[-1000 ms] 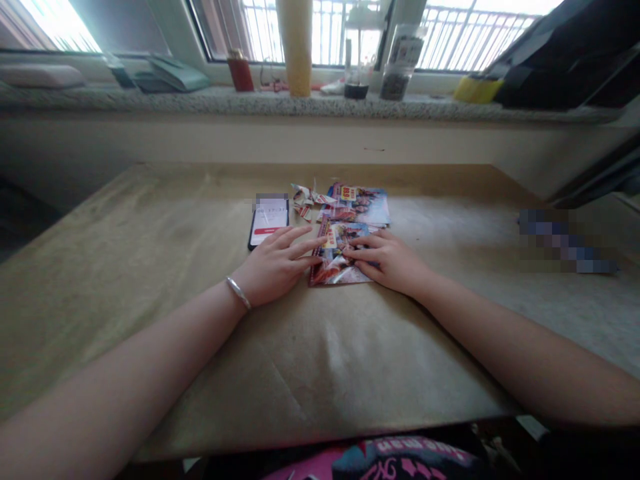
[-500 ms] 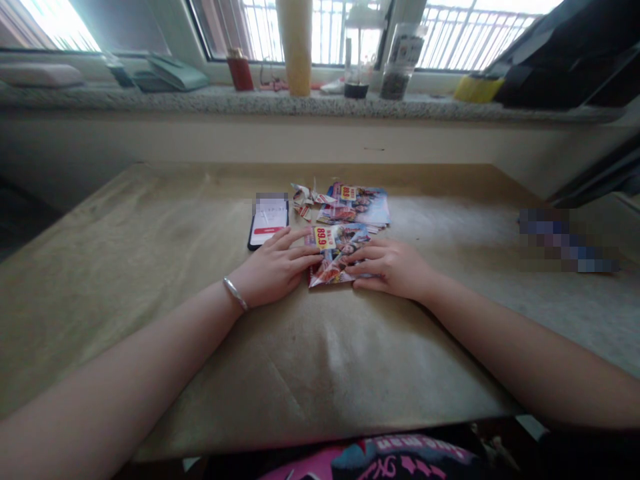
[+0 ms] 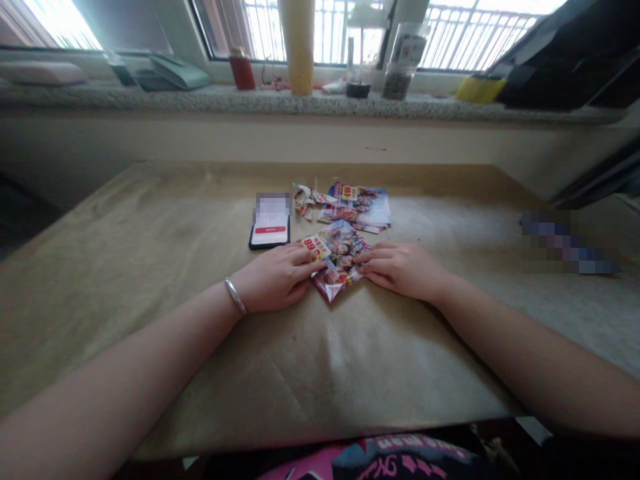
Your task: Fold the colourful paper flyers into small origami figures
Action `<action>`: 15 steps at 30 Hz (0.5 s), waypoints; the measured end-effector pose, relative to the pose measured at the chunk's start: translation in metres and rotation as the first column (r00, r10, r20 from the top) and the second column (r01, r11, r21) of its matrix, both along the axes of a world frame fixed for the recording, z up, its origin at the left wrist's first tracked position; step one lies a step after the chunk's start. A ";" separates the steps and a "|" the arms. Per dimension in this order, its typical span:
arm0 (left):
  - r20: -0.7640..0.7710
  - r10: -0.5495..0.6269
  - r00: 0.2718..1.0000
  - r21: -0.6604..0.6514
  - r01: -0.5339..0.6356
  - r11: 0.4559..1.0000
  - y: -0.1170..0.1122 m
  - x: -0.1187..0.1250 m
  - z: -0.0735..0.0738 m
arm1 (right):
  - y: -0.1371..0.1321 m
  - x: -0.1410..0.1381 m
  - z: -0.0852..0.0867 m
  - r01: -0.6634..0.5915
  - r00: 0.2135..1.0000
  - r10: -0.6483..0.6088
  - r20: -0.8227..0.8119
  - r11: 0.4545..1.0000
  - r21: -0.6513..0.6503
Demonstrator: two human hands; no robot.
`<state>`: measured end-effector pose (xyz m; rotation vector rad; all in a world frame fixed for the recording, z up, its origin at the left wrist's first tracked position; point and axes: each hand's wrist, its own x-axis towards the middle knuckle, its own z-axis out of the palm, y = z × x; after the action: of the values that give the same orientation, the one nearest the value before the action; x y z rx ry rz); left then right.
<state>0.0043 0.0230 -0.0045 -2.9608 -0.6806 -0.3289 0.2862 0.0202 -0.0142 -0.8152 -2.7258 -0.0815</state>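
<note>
A small folded printed leaflet (image 3: 341, 250) lies turned at an angle on the table, one corner toward me. It carries colourful pictures and a yellow price patch. My left hand (image 3: 280, 277), with a silver bangle at the wrist, holds its left side, fingertips on top. At the right edge, my right hand (image 3: 403, 270) has its fingers bunched on the paper; its thumb is mostly hidden. Just behind lies a stack of similar leaflets (image 3: 367, 207). A folded paper piece with pointed ends (image 3: 306, 200) sits left of that stack. Beyond my left hand is a phone (image 3: 270, 230).
A tan cover lies over the table (image 3: 150, 267). On the granite windowsill (image 3: 190, 100) stand a red bottle (image 3: 242, 72), a tall yellow cylinder (image 3: 299, 53), clear containers and a dark bag (image 3: 560, 67). A blurred-out flat item (image 3: 565, 243) lies at the right.
The leaflet has been turned clockwise, so its near corner now points toward me. Both hands have shifted with it, their fingers drawn in more at its sides.
</note>
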 end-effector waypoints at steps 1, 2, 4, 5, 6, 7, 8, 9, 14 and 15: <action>-0.008 0.007 1.000 0.000 -0.007 1.000 0.000 0.000 0.000 | 0.000 0.000 0.000 0.006 1.000 -0.006 -0.006 1.000 -0.004; -0.016 0.012 1.000 0.001 -0.012 1.000 -0.001 0.000 -0.001 | 0.000 0.000 -0.001 0.011 1.000 -0.011 -0.013 1.000 -0.008; -0.029 0.026 0.999 -0.003 -0.026 1.000 -0.003 0.000 -0.002 | 0.000 0.000 -0.001 0.011 0.999 -0.011 -0.032 1.000 -0.026; -0.031 0.033 0.999 -0.010 -0.033 0.999 -0.004 0.000 -0.002 | 0.000 0.000 -0.001 0.008 0.999 -0.010 -0.041 0.999 -0.042; -0.030 0.040 0.999 -0.018 -0.040 0.999 -0.005 0.000 -0.003 | 0.000 0.000 -0.001 0.006 0.999 -0.009 -0.047 0.998 -0.059; -0.029 0.041 0.999 -0.026 -0.041 0.999 -0.005 0.000 -0.004 | 0.000 0.000 0.000 0.005 0.999 -0.008 -0.046 0.997 -0.072; -0.029 0.039 0.999 -0.037 -0.040 0.999 -0.006 0.000 -0.004 | -0.001 0.000 0.000 0.006 0.999 -0.009 -0.040 0.997 -0.080; -0.032 0.035 0.999 -0.048 -0.036 0.998 -0.006 0.000 -0.004 | -0.001 0.000 0.001 0.008 0.999 -0.011 -0.030 0.996 -0.085; -0.026 0.054 0.998 -0.064 -0.055 0.996 -0.004 0.002 -0.003 | -0.002 0.000 0.001 0.046 0.999 -0.049 -0.016 0.991 -0.129; -0.022 0.056 0.998 -0.054 -0.057 0.997 -0.004 0.002 -0.002 | -0.002 0.000 0.000 0.053 0.998 -0.056 -0.021 0.989 -0.139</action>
<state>0.0066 0.0189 -0.0067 -2.9851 -0.7813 -0.2792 0.2863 0.0184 -0.0138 -0.9224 -2.7102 0.1063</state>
